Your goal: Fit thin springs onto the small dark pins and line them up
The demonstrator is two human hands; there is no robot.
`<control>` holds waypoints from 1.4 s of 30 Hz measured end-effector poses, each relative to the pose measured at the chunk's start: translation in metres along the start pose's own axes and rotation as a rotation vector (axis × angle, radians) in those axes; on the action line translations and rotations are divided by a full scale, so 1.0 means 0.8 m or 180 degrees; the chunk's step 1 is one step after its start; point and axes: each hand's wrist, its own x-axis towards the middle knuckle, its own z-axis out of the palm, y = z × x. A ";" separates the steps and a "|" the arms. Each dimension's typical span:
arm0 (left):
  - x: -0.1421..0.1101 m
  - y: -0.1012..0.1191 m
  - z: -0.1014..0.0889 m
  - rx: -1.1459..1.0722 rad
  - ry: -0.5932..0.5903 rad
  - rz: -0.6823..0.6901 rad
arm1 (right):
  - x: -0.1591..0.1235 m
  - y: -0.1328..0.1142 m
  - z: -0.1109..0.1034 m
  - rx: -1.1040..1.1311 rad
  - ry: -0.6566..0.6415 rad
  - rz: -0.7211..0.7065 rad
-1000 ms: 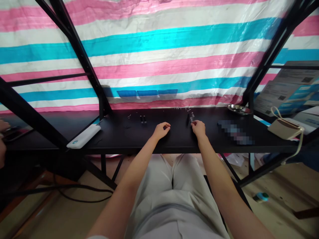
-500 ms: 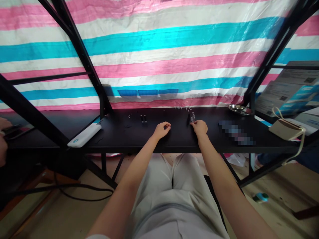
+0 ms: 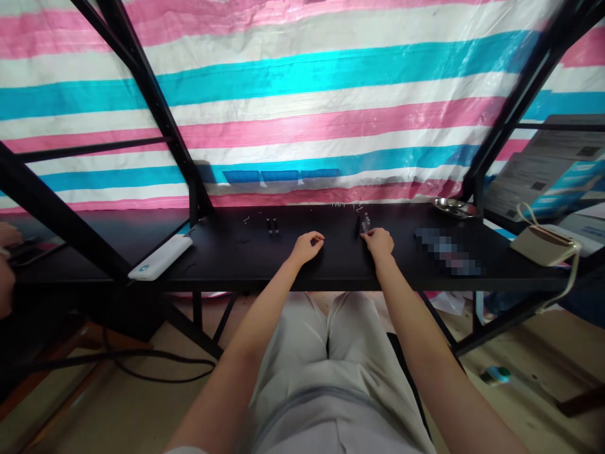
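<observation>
My left hand [image 3: 307, 247] rests on the black table [image 3: 236, 265], loosely curved, a gap showing between thumb and forefinger and nothing visible in it. To its right, my right hand [image 3: 379, 243] is pinched closed at the near end of a cluster of small clear pieces [image 3: 365, 222]. What its fingertips hold is too small to make out. Beside the cluster stands a small dark upright piece [image 3: 358, 224]. Two short black cylinders with pale ends [image 3: 273, 226] are on the table left of my left hand.
Small white bits [image 3: 345, 205] lie along the table's back edge. A shiny metal dish [image 3: 454, 207], a pixelated patch [image 3: 447, 252] and a beige pouch [image 3: 543, 244] are to the right. A long white box-like item [image 3: 161, 257] lies left. Another person's hand [image 3: 8, 234] shows at far left.
Both my hands stay in practically the same place. At the far left, the other person's hand has shifted very slightly.
</observation>
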 end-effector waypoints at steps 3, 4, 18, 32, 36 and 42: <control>0.000 0.000 0.000 0.0017 0.0009 -0.0003 | -0.002 0.001 -0.001 0.0025 -0.0010 0.0043; 0.000 0.000 0.000 0.0021 0.0013 -0.0008 | -0.004 0.001 -0.001 0.0040 -0.0009 0.0061; 0.000 0.009 -0.003 0.0175 0.0140 0.0075 | -0.022 -0.009 -0.006 0.0075 0.0339 -0.0325; 0.070 -0.024 -0.167 0.2309 -0.0218 0.0018 | -0.040 -0.043 0.012 -0.0343 0.0058 -0.2425; 0.072 -0.051 -0.182 0.2584 -0.0503 -0.0249 | -0.042 -0.047 0.013 -0.0469 -0.0007 -0.2674; 0.069 -0.063 -0.175 0.2615 -0.0542 -0.0244 | -0.042 -0.046 0.014 -0.0539 -0.0034 -0.2783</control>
